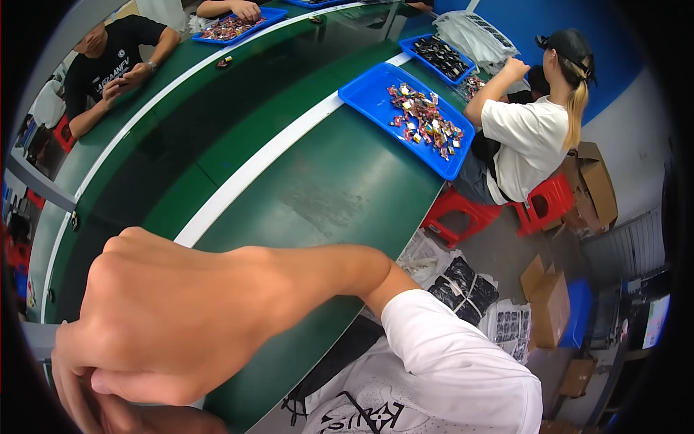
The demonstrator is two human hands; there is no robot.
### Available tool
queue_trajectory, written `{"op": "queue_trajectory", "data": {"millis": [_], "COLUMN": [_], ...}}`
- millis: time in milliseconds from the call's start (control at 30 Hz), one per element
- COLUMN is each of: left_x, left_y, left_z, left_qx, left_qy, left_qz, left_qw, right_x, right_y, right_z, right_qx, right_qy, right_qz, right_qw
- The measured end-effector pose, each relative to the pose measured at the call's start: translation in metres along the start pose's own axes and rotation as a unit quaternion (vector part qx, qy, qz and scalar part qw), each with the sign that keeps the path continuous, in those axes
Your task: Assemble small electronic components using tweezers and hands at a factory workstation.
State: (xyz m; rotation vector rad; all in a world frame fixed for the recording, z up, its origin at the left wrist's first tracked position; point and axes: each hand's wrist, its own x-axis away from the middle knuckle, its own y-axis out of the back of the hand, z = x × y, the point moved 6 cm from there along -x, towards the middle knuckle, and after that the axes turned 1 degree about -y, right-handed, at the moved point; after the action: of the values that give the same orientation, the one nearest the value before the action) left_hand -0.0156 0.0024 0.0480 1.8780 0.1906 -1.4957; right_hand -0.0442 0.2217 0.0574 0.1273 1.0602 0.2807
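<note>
A long green worktable (311,188), scuffed grey in one patch, curves away beneath bright white strips (253,163) that flank a dark, glossy central band (217,152). On its near side sits a large blue tray (369,94) strewn with small multicoloured parts; just beyond, a second tray (406,48) carries black pieces. Across the band, another blue tray (275,16) holds similar small parts, while a loose piece (225,63) lies on the band.

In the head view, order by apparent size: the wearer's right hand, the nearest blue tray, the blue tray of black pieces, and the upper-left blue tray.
1. Right hand, enlarged by closeness
2. Nearest blue tray
3. Tray of black pieces and upper-left tray: too alike to rank
</note>
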Motion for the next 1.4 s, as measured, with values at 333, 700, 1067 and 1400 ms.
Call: {"op": "queue_trajectory", "data": {"millis": [333, 700, 1067, 1400], "left_x": [-0.019, -0.042, -0.043, -0.033], "left_y": [-0.024, -0.030, -0.032, -0.030], "left_z": [-0.013, -0.029, -0.032, -0.021], "left_qx": [0.076, 0.034, 0.038, 0.073], "left_qy": [-0.088, -0.067, -0.048, 0.005], "left_qz": [0.058, 0.067, -0.022, -0.039], "left_qw": [0.992, 0.995, 0.998, 0.997], "right_x": [0.001, -0.002, -0.008, -0.002], "right_y": [0.001, 0.003, 0.001, 0.002], "right_z": [-0.012, -0.014, -0.022, -0.024], "right_qx": [-0.025, -0.009, -0.092, -0.225], "right_qy": [-0.007, 0.013, -0.068, -0.280], "right_qz": [0.004, -0.010, 0.049, 0.110], "right_qw": [1.000, 1.000, 0.992, 0.927]}}
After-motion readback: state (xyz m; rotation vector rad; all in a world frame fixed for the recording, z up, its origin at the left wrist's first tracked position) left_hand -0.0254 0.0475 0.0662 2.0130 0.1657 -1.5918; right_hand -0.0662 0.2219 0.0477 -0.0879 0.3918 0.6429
